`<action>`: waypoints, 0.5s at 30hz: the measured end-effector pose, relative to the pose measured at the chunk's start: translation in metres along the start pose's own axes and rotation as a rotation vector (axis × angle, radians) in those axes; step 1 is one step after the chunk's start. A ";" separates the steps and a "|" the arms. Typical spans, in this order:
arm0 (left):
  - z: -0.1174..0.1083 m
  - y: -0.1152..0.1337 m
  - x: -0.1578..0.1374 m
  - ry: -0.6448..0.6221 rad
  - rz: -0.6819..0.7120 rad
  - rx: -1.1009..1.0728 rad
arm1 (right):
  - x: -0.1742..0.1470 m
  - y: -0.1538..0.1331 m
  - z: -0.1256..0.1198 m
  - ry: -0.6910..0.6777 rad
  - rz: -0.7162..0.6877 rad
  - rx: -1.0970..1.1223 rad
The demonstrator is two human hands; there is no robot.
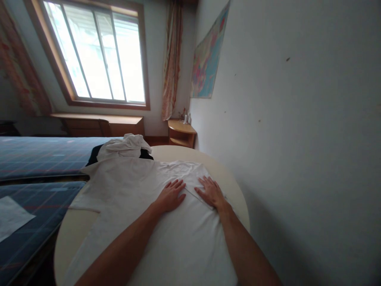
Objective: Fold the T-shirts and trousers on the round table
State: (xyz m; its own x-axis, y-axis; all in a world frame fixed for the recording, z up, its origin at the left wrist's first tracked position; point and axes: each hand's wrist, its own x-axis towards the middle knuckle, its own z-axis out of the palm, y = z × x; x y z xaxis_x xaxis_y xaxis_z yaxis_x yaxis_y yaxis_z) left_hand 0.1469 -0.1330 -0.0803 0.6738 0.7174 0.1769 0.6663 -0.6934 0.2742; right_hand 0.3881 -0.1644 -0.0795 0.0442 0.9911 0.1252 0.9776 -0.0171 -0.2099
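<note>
On the round table (pixel 229 178), both the left hand (pixel 171 196) and the right hand (pixel 210 192) press flat, fingers spread and gripping nothing, on a white shirt (pixel 133 186); it looks soft and light, probably best pinched at its edges.

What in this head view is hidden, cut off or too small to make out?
- White shirt: its near end runs off the bottom edge; both forearms cover part of it.
- Cloth under the left hand and right hand: hidden by the flat palms.
- Dark item behind the crumpled white garment: mostly covered.
- Small things on the corner shelf: too small to identify.
- Round table: largely covered by the shirt.
</note>
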 end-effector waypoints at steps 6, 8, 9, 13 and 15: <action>-0.001 0.004 0.000 0.004 -0.040 0.024 | -0.005 0.018 -0.009 0.284 0.311 -0.076; 0.000 0.005 0.000 0.010 -0.043 0.029 | -0.009 0.025 -0.011 0.300 0.387 -0.101; 0.000 0.005 0.000 0.011 -0.043 0.030 | -0.011 0.027 -0.012 0.302 0.406 -0.106; 0.000 0.004 0.000 -0.008 -0.042 0.031 | -0.014 0.028 -0.012 0.313 0.415 -0.098; 0.000 0.004 0.000 -0.017 -0.042 0.033 | -0.014 0.026 -0.012 0.307 0.407 -0.096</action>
State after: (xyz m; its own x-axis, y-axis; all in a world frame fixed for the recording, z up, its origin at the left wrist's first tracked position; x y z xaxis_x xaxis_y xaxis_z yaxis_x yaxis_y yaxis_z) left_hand 0.1497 -0.1359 -0.0793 0.6500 0.7450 0.1500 0.7041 -0.6647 0.2498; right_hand 0.4158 -0.1803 -0.0749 0.4691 0.8177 0.3338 0.8825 -0.4194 -0.2127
